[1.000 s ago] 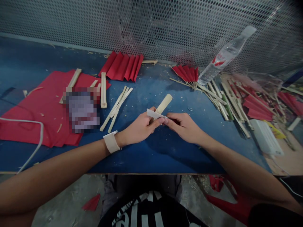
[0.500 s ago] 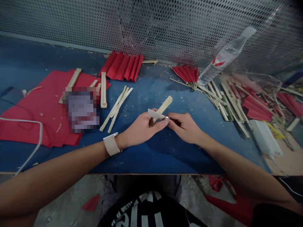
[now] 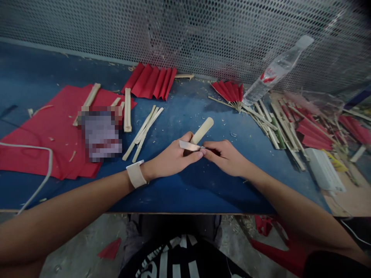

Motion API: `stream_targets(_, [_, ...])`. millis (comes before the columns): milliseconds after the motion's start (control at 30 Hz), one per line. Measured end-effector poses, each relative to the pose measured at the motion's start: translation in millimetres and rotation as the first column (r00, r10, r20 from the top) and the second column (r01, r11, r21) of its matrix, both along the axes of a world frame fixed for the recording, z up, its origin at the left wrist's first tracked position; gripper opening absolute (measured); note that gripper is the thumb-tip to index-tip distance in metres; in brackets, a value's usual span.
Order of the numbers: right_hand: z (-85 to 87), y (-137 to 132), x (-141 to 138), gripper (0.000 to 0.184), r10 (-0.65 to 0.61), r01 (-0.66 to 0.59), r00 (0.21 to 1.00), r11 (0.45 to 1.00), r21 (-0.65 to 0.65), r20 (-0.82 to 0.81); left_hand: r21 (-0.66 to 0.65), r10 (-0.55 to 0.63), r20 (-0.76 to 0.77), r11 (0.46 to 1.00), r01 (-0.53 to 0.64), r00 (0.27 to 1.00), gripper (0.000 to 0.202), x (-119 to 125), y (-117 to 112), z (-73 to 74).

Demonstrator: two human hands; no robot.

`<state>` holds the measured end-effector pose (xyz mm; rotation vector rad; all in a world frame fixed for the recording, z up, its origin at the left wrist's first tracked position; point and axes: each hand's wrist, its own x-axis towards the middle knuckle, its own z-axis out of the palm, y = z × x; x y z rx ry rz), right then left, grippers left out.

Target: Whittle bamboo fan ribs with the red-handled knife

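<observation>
My left hand [image 3: 174, 156] is closed around a pale, round-ended bamboo strip [image 3: 203, 130], which slants up and away to the right. In my right hand [image 3: 227, 156] is a small knife; its flat metal blade [image 3: 189, 145] points left and lies across the strip. The handle is hidden by my fingers. My left thumb touches the blade near my right fingertips. Left of my hands, several thin bamboo strips [image 3: 144, 131] lie crossed on the blue table [image 3: 171, 193].
Red paper sheets [image 3: 37, 131] and a pixelated item [image 3: 101, 135] lie left. Pleated red paper [image 3: 153, 82] and a small red fan [image 3: 228, 90] stand at the back. A tilted water bottle [image 3: 275, 71] rests near the mesh panel [image 3: 185, 34]; bamboo pieces [image 3: 285, 123] clutter the right.
The knife blade has shifted slightly left and down and tilted, showing more of its face. The bamboo strip has turned a little in my left hand.
</observation>
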<state>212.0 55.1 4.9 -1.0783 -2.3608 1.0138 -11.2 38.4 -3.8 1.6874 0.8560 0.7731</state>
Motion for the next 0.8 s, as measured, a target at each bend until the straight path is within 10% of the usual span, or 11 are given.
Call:
stream_targets(300, [0.1,2.5,-0.2,0.053,-0.066,0.066,0.998,0.998,-0.005,0.003,-0.244,0.019,0.164,0.969,0.022,0.986,0.015,3.2,-0.7,-3.5])
stream_targets(800, [2.6,-2.2,-2.9,0.046,-0.056,0.056,0.998,0.997,0.044,0.002,-0.017,0.058,-0.009,0.998,-0.058,0.998,0.018,5.5,-0.3,-9.9])
